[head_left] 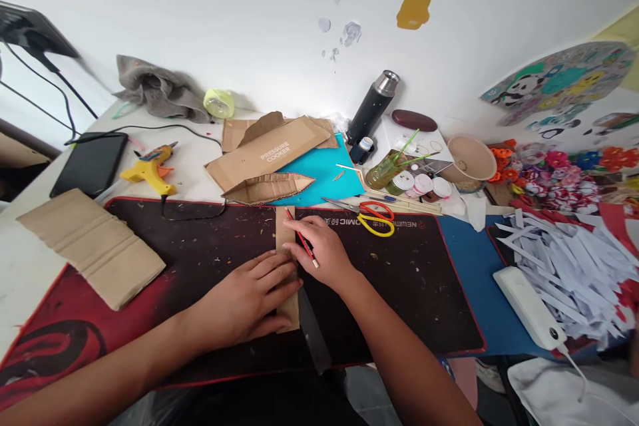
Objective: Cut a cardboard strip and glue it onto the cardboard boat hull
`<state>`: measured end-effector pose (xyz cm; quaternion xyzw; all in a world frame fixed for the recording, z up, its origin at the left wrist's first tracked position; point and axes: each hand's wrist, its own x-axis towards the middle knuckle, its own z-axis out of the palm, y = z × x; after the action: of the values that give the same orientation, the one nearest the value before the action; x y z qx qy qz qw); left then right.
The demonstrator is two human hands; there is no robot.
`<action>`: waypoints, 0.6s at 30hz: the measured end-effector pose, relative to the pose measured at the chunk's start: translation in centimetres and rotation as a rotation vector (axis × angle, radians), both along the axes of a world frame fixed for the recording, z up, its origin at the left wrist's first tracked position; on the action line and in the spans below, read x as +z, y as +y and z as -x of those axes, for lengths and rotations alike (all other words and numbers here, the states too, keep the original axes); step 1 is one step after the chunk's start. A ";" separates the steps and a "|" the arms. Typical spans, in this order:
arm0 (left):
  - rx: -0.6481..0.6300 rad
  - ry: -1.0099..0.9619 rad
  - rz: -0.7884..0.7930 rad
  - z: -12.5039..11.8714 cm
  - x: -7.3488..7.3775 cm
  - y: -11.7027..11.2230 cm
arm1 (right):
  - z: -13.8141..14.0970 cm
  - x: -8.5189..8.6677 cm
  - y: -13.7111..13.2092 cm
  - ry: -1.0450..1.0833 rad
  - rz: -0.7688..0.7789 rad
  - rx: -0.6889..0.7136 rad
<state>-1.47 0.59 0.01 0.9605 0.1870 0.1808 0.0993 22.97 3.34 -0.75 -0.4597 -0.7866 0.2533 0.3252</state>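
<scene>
Dark mat (399, 293) | cardboard strip (285, 227) under left hand (262, 293), seemingly unclenched | right hand (322, 251) grips pencil (305, 245)

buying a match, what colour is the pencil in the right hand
The pencil is mainly red, showing best in the head view.

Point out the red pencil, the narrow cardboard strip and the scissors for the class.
Red pencil (306, 248): head view, on its shaft.
Narrow cardboard strip (283, 231): head view, on its upper part.
Scissors (358, 209): head view, where blades meet handles.
</scene>
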 end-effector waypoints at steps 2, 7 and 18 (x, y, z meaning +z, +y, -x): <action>-0.012 0.003 0.009 -0.3 0.2 -0.1 | -0.1 -0.1 0.2 -0.014 -0.012 0.016; -0.113 -0.004 -0.029 0.4 1.0 -0.2 | -0.1 -0.2 0.0 -0.065 -0.028 0.052; -0.185 0.034 -0.257 1.3 3.2 -0.8 | 0.0 -0.2 -0.1 -0.053 -0.011 0.030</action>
<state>-2.77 -0.25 3.18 0.9813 0.0747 0.1769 -0.0114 22.93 3.23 -0.96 -0.4523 -0.8032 0.2416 0.3031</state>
